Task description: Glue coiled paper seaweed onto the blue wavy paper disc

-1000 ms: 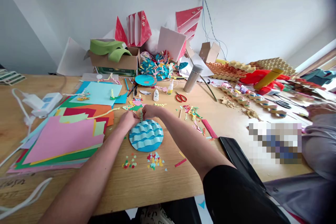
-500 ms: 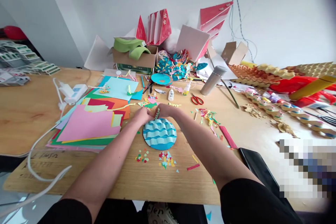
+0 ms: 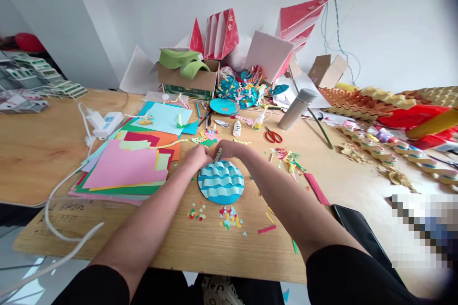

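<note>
A round blue paper disc (image 3: 221, 195) lies flat on the table, with wavy pale-blue paper strips across it. At its upper edge my right hand (image 3: 229, 148) is closed on a small pale-green folded paper strip (image 3: 218, 154), which tilts over the rim. My left hand (image 3: 200, 155) is beside it at the disc's upper left, fingers bent together; whatever they pinch is hidden. Just beyond both hands lie patterned paper fish (image 3: 205, 137). Small paper dots (image 3: 196, 211) and paper triangles (image 3: 230, 218) are scattered below the disc.
Coloured paper sheets (image 3: 123, 167) are stacked at left, near a white power cable (image 3: 48, 219). Behind stand a glue bottle (image 3: 237, 128), red-handled scissors (image 3: 274, 136) and a steel flask (image 3: 297, 108). A black phone (image 3: 358, 233) and paper scraps (image 3: 291, 159) lie at right.
The whole view has shifted slightly, so things appear a little further right. Both hands stay at the disc's upper edge with almost the same grip.
</note>
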Demonstrator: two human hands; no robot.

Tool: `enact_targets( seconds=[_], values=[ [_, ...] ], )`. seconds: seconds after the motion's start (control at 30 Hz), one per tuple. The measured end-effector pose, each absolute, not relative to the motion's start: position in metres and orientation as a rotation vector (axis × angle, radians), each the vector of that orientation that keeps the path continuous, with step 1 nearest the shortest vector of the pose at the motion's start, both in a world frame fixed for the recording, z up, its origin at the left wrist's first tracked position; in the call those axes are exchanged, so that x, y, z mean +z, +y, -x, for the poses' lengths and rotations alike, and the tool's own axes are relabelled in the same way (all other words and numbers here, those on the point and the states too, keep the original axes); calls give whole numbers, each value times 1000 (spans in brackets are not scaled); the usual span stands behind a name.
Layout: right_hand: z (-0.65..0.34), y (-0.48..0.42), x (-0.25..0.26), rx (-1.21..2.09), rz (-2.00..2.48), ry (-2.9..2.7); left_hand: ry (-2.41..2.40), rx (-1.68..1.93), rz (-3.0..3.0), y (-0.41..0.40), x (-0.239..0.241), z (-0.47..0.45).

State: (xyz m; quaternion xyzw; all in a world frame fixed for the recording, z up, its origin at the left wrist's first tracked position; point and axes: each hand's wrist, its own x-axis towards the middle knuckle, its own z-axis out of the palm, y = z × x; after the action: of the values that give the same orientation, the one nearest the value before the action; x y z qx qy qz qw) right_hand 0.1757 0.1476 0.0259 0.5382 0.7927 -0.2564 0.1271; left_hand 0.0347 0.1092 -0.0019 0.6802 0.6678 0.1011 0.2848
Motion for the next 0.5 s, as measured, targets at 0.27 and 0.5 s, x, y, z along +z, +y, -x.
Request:
enact_targets(
  seconds=[0.27,0.5],
  values=[
    [-173,146,29,-722,-1575,2292,1790,252,-1841,110,-2,-36],
    [-173,149,24,-728,-1568,2306,1816,236,-1850,109,-2,-38]
  ],
)
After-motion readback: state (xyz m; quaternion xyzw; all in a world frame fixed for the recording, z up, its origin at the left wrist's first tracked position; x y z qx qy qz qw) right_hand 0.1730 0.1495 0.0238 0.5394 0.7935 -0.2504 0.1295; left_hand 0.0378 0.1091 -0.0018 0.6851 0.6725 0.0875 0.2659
